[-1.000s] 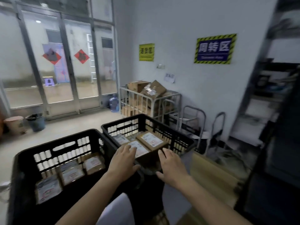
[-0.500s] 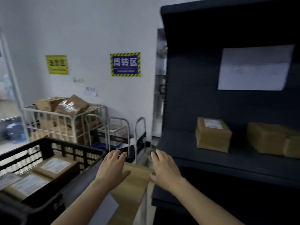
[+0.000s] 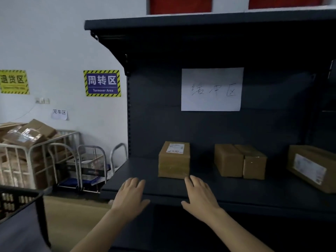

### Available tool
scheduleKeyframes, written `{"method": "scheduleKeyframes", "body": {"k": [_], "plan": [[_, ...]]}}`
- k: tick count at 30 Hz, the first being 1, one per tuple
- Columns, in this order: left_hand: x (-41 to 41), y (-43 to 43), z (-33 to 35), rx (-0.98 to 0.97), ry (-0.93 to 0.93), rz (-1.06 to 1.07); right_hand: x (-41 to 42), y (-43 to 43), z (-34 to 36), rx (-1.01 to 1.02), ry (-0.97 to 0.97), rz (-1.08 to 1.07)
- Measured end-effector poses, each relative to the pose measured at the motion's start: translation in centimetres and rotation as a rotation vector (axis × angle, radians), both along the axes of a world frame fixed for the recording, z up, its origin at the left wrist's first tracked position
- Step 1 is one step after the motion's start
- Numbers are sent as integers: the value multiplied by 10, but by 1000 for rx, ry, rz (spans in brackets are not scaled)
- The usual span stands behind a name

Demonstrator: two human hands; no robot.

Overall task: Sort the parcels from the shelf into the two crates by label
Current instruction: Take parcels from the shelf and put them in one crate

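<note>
A dark metal shelf (image 3: pixel 138 180) fills the right of the view. On it stands a small cardboard parcel (image 3: pixel 173 160) with a white label on top. Further right sits a pair of plain brown boxes (image 3: pixel 240 161), and a larger labelled box (image 3: pixel 312 167) lies at the far right. My left hand (image 3: pixel 130 196) and my right hand (image 3: pixel 201 196) are both open and empty, held over the shelf's front edge just short of the small parcel. One corner of a black crate (image 3: pixel 20 200) shows at the lower left.
A white sheet with handwriting (image 3: pixel 211 89) is stuck to the shelf's back panel. A metal cage trolley (image 3: pixel 34 155) piled with cartons stands by the left wall, with folded hand trolleys (image 3: pixel 91 160) beside it. Wall signs (image 3: pixel 102 83) hang above.
My view has swung right, from the two crates to the shelf. Both empty hands have moved from over the right crate to the shelf's front edge near the small parcel.
</note>
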State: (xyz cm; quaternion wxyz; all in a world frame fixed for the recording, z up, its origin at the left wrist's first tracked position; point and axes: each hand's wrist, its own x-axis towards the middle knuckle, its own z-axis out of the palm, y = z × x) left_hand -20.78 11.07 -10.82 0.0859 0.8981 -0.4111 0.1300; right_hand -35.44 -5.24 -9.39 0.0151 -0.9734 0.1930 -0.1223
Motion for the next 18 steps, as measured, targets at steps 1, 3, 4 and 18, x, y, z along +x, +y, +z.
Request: {"method": "scheduleKeyframes", "body": {"k": [1, 3, 4, 18], "plan": [[-2, -10, -1, 2, 3, -7, -4, -10, 0, 9, 7, -16], [-4, -27, 0, 9, 11, -11, -10, -30, -1, 24, 21, -43], [-3, -34, 0, 13, 14, -7, -11, -38, -2, 29, 25, -53], [66, -109, 17, -243, 300, 71, 41, -116, 2, 268, -7, -118]]}}
